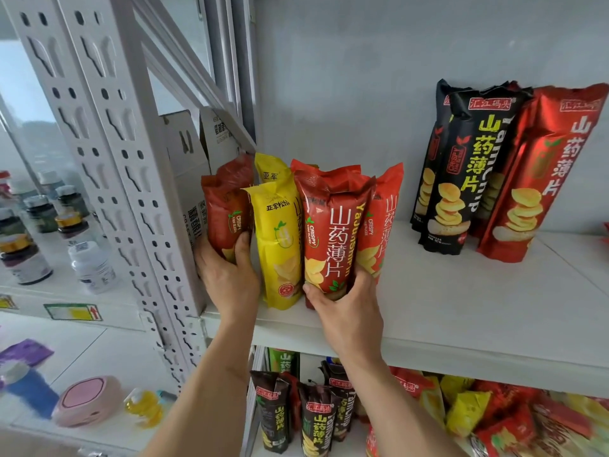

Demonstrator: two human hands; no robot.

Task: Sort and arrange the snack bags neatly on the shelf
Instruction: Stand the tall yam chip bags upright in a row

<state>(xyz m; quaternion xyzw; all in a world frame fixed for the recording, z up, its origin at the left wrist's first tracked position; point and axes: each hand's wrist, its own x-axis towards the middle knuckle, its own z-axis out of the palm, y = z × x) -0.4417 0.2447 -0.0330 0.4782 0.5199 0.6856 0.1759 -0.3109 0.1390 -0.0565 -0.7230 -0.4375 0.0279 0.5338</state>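
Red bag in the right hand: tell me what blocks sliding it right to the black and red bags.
Nothing visible: the shelf board lies bare between the red bag gripped by the right hand and the black bag.

red bag point(329, 235) "山药薄片", "crispy yam slices"

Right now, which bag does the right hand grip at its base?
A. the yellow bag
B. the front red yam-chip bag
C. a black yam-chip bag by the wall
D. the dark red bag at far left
B: the right hand curls around the bottom of the front red yam-chip bag, while the left hand holds the dark red bag.
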